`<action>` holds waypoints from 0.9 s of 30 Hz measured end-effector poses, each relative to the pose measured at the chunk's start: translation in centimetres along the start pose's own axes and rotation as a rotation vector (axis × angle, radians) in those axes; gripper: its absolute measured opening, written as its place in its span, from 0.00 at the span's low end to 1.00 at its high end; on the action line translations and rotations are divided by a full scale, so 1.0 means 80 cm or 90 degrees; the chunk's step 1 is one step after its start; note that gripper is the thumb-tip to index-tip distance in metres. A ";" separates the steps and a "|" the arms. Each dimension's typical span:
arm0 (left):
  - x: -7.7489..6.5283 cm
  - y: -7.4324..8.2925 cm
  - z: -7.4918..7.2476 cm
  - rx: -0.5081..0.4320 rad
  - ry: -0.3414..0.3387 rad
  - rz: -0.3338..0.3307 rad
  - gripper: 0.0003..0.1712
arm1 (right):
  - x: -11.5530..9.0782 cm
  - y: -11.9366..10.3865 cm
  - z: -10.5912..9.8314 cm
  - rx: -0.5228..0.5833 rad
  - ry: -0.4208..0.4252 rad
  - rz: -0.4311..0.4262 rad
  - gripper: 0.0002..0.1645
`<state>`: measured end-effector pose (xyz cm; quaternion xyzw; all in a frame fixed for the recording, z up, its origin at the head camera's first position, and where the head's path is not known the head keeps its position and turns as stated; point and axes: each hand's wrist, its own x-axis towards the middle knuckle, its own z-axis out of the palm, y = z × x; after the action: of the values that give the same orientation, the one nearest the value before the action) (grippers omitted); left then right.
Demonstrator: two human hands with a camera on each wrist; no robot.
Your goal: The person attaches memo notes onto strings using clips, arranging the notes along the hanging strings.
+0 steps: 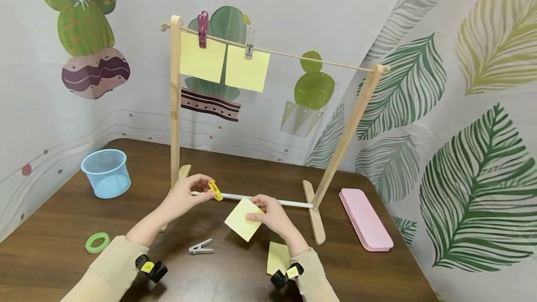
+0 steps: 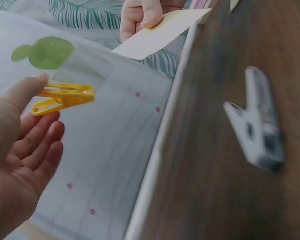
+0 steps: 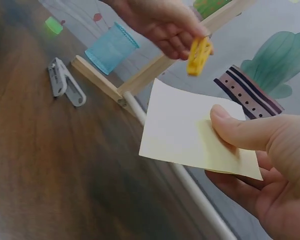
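Note:
My left hand [image 1: 189, 193] pinches a yellow clothespin [image 1: 216, 190] by its handle end, raised above the table; the left wrist view shows the clothespin [image 2: 65, 97] between thumb and fingers. To its right, my right hand [image 1: 271, 215] holds a yellow sticky note [image 1: 244, 219], thumb on its face and fingers behind, as the right wrist view of the note [image 3: 190, 132] shows. Two similar notes hang from a rope [image 1: 293, 56], one under a magenta clothespin [image 1: 203, 30], one under a grey clothespin [image 1: 250, 42]. On the table lie a grey clothespin [image 1: 201, 247] and another yellow note [image 1: 278, 257].
The rope is strung between two wooden posts [image 1: 175, 106], joined low down by a white bar [image 1: 289, 203]. A blue mesh basket [image 1: 110, 178] and a green tape ring [image 1: 97, 243] are at the left. A pink case [image 1: 366, 220] lies at the right.

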<state>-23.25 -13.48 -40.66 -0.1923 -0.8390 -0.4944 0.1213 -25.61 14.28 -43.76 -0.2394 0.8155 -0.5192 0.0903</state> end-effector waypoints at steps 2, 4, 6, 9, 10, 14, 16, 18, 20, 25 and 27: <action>0.009 0.005 -0.001 -0.005 0.007 0.011 0.16 | 0.001 -0.003 -0.004 -0.001 0.011 -0.003 0.21; 0.018 0.012 -0.001 -0.003 0.014 0.032 0.16 | 0.003 -0.006 -0.009 -0.008 0.028 -0.007 0.20; 0.027 0.022 -0.003 0.005 0.023 0.052 0.17 | 0.004 -0.012 -0.015 -0.013 0.045 -0.013 0.20; 0.042 0.040 -0.005 0.030 0.043 0.084 0.18 | 0.007 -0.021 -0.026 -0.022 0.075 -0.026 0.19; 0.046 0.047 -0.007 0.037 0.050 0.093 0.19 | 0.008 -0.025 -0.030 -0.025 0.085 -0.029 0.19; 0.068 0.077 -0.017 0.056 0.064 0.123 0.21 | 0.016 -0.044 -0.046 -0.026 0.126 -0.045 0.17; 0.078 0.093 -0.024 0.063 0.062 0.135 0.23 | 0.019 -0.055 -0.055 -0.022 0.148 -0.053 0.16; 0.090 0.109 -0.030 0.069 0.060 0.153 0.25 | 0.023 -0.066 -0.065 -0.017 0.173 -0.066 0.15; 0.101 0.126 -0.035 0.074 0.060 0.174 0.26 | 0.027 -0.078 -0.075 -0.014 0.196 -0.072 0.14; 0.128 0.167 -0.045 0.092 0.060 0.238 0.26 | 0.040 -0.109 -0.101 0.013 0.256 -0.079 0.15; 0.139 0.181 -0.049 0.106 0.055 0.259 0.26 | 0.047 -0.121 -0.111 0.023 0.273 -0.085 0.17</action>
<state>-26.79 -8.32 -23.05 -0.3253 -0.8148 -0.3968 0.2699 -29.49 16.28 -30.77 -0.1753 0.7889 -0.5774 -0.1159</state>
